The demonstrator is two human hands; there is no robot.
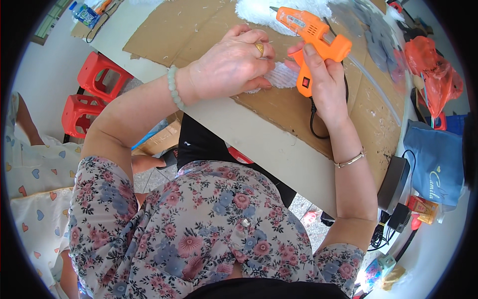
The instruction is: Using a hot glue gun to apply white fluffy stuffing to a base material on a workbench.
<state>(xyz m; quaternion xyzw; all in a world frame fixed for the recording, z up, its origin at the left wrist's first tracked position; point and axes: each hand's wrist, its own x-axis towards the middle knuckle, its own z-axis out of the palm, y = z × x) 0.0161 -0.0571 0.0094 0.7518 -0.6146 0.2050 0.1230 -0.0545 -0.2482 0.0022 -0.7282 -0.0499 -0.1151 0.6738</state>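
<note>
Where R hand [327, 82] grips: glue gun [320, 40].

Brown cardboard [284, 110] lies spread across the white table [271, 144].

orng glue gun [312, 31], tilted, wht ribbed pc [282, 77]

Floral blouse [199, 219]: whitish ground, pink-and-blue print; short sleeves [102, 204]; pale round button [245, 223]. Left hand [231, 65]: gold ring [260, 49]; pale green bead bracelet [172, 88]. Right hand [325, 85]: slim metal bangle [350, 160].
</note>
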